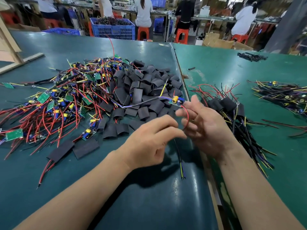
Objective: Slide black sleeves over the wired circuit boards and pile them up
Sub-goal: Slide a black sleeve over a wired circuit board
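Observation:
My right hand (204,125) pinches a small green wired circuit board (175,101) by its right end, just above the heap of black sleeves (146,90). The board's red wire loops down across my right fingers. My left hand (149,141) is blurred, and its loosely straightened fingers reach toward the right hand and the red wire with nothing seen in its grip. A big tangle of bare wired boards (66,97) lies to the left. Sleeved boards (229,107) are piled to the right of my hands.
A thin black, yellow and blue wire bundle (181,165) lies on the dark green belt (149,205) below my hands. Another bundle of wired parts (282,95) sits at the far right. People sit on orange stools by blue crates (114,28) behind the table.

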`<control>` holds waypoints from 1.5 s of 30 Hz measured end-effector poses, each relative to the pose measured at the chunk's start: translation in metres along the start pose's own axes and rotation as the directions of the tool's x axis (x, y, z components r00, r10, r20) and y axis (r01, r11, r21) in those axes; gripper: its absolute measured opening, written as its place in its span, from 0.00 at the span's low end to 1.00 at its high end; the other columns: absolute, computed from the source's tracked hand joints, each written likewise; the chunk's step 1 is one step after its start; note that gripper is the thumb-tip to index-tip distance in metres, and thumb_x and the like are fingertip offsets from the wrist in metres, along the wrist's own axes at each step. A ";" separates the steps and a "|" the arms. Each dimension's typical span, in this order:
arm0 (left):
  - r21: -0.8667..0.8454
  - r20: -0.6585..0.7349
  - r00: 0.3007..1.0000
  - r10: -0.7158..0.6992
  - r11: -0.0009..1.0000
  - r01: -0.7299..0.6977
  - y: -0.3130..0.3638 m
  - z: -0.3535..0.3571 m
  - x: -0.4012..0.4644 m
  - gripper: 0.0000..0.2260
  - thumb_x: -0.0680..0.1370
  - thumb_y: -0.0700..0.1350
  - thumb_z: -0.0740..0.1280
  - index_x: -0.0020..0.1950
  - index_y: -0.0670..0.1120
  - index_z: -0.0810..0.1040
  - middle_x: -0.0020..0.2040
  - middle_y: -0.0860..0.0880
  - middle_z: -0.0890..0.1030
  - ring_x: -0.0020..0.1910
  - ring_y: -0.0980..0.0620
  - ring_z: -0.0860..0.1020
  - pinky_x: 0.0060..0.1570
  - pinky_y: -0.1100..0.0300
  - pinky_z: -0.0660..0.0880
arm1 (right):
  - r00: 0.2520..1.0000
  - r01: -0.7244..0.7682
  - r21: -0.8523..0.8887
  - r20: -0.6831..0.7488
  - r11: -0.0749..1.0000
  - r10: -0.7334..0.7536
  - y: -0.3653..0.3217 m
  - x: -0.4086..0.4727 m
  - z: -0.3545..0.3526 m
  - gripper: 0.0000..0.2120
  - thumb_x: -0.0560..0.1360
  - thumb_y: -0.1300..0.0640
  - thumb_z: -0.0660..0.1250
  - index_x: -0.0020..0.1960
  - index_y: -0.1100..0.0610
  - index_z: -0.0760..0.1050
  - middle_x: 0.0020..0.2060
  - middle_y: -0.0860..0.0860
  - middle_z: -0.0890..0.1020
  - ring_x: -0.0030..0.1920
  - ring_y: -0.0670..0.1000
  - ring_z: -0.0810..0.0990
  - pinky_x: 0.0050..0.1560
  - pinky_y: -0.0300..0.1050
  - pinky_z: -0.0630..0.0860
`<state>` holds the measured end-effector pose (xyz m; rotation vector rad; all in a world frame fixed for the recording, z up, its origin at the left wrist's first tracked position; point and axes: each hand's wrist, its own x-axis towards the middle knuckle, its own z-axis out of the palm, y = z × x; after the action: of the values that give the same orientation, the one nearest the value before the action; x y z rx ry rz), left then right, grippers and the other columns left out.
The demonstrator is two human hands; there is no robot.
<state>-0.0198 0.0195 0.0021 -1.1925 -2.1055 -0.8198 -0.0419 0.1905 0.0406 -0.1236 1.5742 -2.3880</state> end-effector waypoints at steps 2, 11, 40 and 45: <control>0.011 0.068 0.998 -0.004 1.000 0.003 0.003 0.001 0.001 0.20 0.66 0.23 0.62 0.53 0.38 0.81 0.47 0.41 0.76 0.43 0.44 0.73 0.47 0.63 0.70 | 1.000 0.014 0.019 0.009 1.000 -0.015 -0.001 -0.002 -0.004 0.11 0.75 0.49 0.64 0.42 0.57 0.74 0.31 0.50 0.79 0.21 0.41 0.63 0.17 0.30 0.57; -0.019 -0.130 0.969 -0.209 0.978 0.208 -0.016 -0.025 -0.004 0.11 0.71 0.23 0.63 0.45 0.35 0.79 0.45 0.45 0.78 0.45 0.48 0.77 0.49 0.63 0.71 | 0.983 -0.171 -0.058 0.052 0.984 0.174 -0.005 -0.008 -0.002 0.16 0.71 0.49 0.65 0.32 0.60 0.74 0.22 0.51 0.75 0.17 0.43 0.65 0.14 0.31 0.57; 0.243 0.234 0.789 -0.568 0.820 0.518 -0.049 -0.052 -0.027 0.16 0.75 0.48 0.73 0.62 0.46 0.82 0.59 0.51 0.82 0.59 0.50 0.78 0.61 0.57 0.71 | 0.962 0.273 0.045 -0.022 0.961 -0.273 -0.008 -0.007 -0.004 0.14 0.70 0.60 0.68 0.55 0.57 0.75 0.39 0.55 0.86 0.40 0.53 0.86 0.37 0.38 0.80; 0.322 0.139 0.789 -0.599 0.781 0.536 -0.048 -0.052 -0.025 0.15 0.72 0.50 0.76 0.57 0.50 0.84 0.54 0.51 0.85 0.54 0.49 0.82 0.56 0.55 0.76 | 0.949 0.302 0.035 -0.106 0.953 -0.297 -0.009 -0.007 -0.003 0.11 0.72 0.59 0.67 0.54 0.57 0.73 0.37 0.56 0.86 0.38 0.53 0.86 0.34 0.37 0.80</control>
<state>-0.0419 -0.0521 0.0058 -0.5090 -2.7344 -0.6253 -0.0379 0.1980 0.0481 -0.2545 1.6380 -2.7022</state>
